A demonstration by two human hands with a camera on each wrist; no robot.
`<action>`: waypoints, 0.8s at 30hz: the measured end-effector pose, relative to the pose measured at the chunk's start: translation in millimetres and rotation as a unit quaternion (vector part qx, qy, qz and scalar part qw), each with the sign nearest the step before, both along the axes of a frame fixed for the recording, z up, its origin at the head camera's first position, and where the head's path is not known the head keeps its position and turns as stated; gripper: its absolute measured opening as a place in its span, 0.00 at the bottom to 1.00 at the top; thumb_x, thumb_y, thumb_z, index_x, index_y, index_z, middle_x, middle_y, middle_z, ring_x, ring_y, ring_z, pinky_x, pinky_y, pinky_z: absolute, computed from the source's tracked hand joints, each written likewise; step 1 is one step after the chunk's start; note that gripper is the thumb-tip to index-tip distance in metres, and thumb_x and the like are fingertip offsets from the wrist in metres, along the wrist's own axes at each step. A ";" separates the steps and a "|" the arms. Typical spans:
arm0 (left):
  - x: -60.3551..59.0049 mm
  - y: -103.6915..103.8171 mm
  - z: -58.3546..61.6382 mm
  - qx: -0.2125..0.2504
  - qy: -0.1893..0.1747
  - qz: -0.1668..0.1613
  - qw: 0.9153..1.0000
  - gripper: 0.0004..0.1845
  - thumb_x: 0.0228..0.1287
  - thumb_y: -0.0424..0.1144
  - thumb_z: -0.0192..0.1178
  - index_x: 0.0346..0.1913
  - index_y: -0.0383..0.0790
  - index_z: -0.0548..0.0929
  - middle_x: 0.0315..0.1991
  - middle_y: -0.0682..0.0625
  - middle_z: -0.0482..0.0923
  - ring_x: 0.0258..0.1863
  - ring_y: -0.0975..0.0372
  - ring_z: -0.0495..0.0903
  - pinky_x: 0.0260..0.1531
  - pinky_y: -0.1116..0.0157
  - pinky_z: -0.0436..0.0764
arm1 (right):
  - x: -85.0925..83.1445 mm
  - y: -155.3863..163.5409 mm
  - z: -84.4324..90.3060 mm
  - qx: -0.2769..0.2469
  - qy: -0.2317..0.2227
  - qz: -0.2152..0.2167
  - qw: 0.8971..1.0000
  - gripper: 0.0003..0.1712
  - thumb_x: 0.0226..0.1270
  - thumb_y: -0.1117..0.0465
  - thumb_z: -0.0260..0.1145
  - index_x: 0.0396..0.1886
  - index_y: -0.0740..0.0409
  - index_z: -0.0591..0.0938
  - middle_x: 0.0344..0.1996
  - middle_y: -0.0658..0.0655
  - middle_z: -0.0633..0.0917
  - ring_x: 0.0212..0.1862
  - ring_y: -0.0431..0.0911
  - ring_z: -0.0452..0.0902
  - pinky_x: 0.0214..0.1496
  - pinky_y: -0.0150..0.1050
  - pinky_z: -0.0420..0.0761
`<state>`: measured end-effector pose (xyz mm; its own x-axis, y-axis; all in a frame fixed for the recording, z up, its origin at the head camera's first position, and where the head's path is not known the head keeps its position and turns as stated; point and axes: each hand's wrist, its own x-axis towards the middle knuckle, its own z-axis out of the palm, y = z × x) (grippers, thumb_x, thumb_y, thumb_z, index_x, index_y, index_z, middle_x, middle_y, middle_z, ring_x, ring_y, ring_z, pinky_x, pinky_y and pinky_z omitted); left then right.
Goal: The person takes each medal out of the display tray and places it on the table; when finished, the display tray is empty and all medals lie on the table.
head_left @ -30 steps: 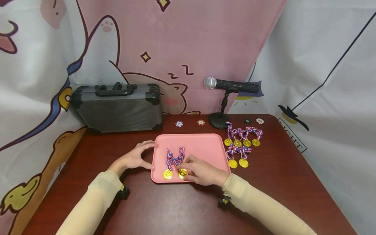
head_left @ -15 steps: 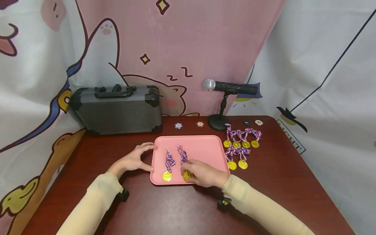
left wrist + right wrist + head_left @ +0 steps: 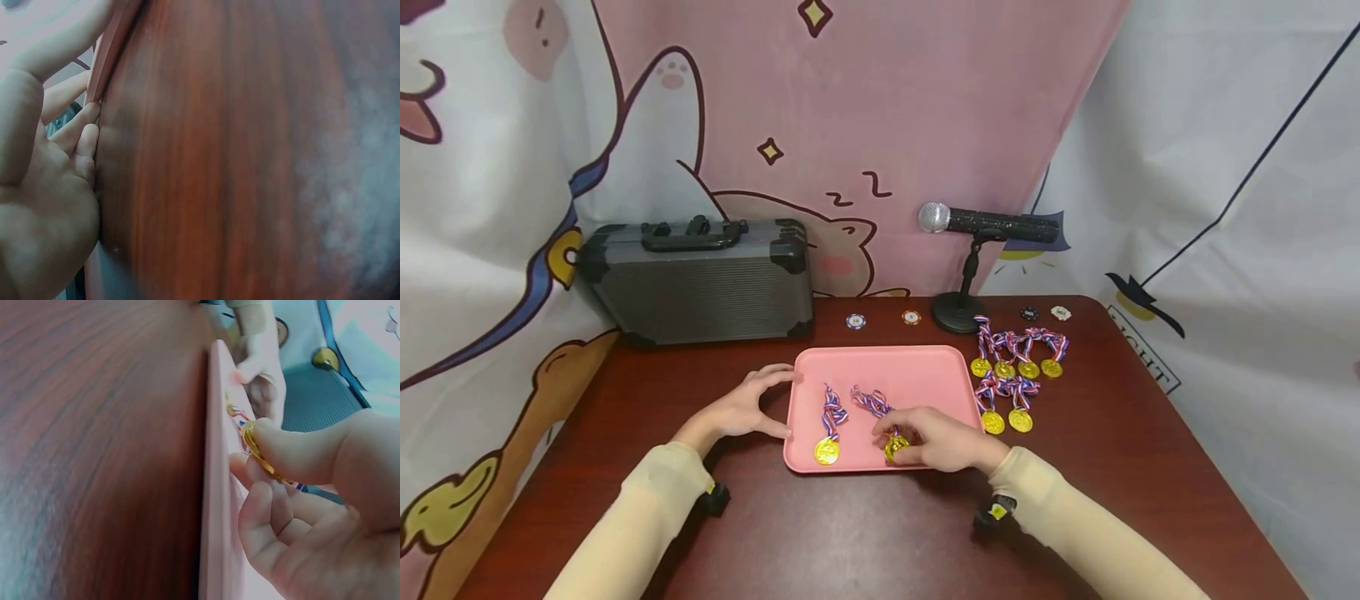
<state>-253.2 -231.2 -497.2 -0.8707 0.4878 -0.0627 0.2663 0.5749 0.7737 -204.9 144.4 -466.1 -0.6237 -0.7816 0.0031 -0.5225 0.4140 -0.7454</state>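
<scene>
Change: since the earlier frames the right hand (image 3: 943, 439) has slid toward the lower right of the pink tray (image 3: 917, 367), dragging its gold medal (image 3: 896, 447) with it; the ribbon (image 3: 871, 401) now trails up and left, stretched out and clear of the other one.
Meaning: the two medals on the tray now lie apart instead of tangled, so the one in hand looks close to being laid in its own place.
Right grip: thumb and fingers are curled and pinch the gold medal, plain in the right wrist view (image 3: 259, 453), just above the tray's near edge.
Left grip: the left hand (image 3: 747, 406) has not shifted; its fingers curve round the tray's left rim, thumb at the near side, steadying it. In the left wrist view the fingers (image 3: 84, 140) press against the rim.
Second medal: a gold disc (image 3: 827, 451) with a striped ribbon lies at the tray's lower left, near the left hand and apart from the held one.
Around: a cluster of six more medals (image 3: 1017, 367) lies on the table just right of the tray; behind it stand a microphone on a stand (image 3: 977, 225) and a few poker chips (image 3: 856, 321); a dark hard case (image 3: 696, 279) sits at the upper left of the table.
In the way: nothing blocks the right hand; only the tray's raised near edge lies close beneath the held medal.
</scene>
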 end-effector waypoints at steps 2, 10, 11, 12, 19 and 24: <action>-0.5 0.0 -0.6 0.000 0.001 -0.001 1.000 0.51 0.43 0.54 0.85 0.75 0.51 0.75 0.80 0.45 0.58 0.78 0.41 0.51 0.71 0.31 0.57 | -1.7 7.4 1.2 -0.011 -0.024 -0.001 1.000 0.21 0.71 0.66 0.72 0.62 0.57 0.83 0.50 0.53 0.90 0.41 0.39 0.78 0.43 0.33 0.78; -0.8 -1.2 -0.2 0.003 0.002 -0.005 1.000 0.51 0.44 0.54 0.85 0.75 0.50 0.75 0.80 0.44 0.58 0.78 0.40 0.50 0.71 0.30 0.56 | -8.6 48.0 18.4 -0.050 -0.043 -0.076 0.995 0.25 0.70 0.69 0.69 0.67 0.59 0.82 0.61 0.59 0.85 0.48 0.52 0.80 0.48 0.35 0.78; -1.0 -1.0 -0.2 0.003 0.000 -0.004 1.000 0.51 0.44 0.53 0.85 0.74 0.50 0.75 0.80 0.44 0.58 0.78 0.40 0.50 0.71 0.30 0.55 | -9.9 55.1 21.0 -0.058 -0.041 -0.089 0.993 0.26 0.70 0.70 0.69 0.67 0.59 0.81 0.63 0.60 0.84 0.53 0.55 0.80 0.51 0.35 0.78; -1.4 -0.7 -0.6 0.001 0.002 -0.005 1.000 0.51 0.44 0.54 0.85 0.74 0.50 0.75 0.80 0.44 0.58 0.78 0.40 0.51 0.71 0.29 0.56 | -11.2 63.0 23.6 -0.066 -0.040 -0.102 0.992 0.27 0.70 0.71 0.69 0.68 0.58 0.81 0.64 0.61 0.83 0.54 0.57 0.79 0.51 0.35 0.79; -2.7 1.0 -2.8 0.002 0.005 -0.008 1.000 0.51 0.43 0.54 0.86 0.74 0.52 0.75 0.80 0.46 0.59 0.78 0.43 0.52 0.72 0.32 0.57 | -19.9 130.1 42.8 -0.062 0.041 -0.188 0.979 0.30 0.68 0.69 0.73 0.70 0.58 0.80 0.61 0.58 0.85 0.38 0.51 0.80 0.36 0.35 0.80; -2.6 -0.1 -1.8 -0.001 0.011 -0.010 1.000 0.52 0.44 0.53 0.86 0.75 0.49 0.74 0.80 0.43 0.59 0.77 0.41 0.53 0.70 0.32 0.59 | -23.4 173.8 46.0 -0.004 0.109 -0.251 0.962 0.30 0.68 0.66 0.75 0.69 0.56 0.80 0.57 0.57 0.86 0.27 0.46 0.72 0.28 0.37 0.74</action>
<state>-255.8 -231.3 -499.1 -0.8621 0.5048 -0.0442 0.2951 0.5711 0.7660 -228.3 318.2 -420.1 -0.9066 -0.3809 0.1817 -0.4024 0.6505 -0.6442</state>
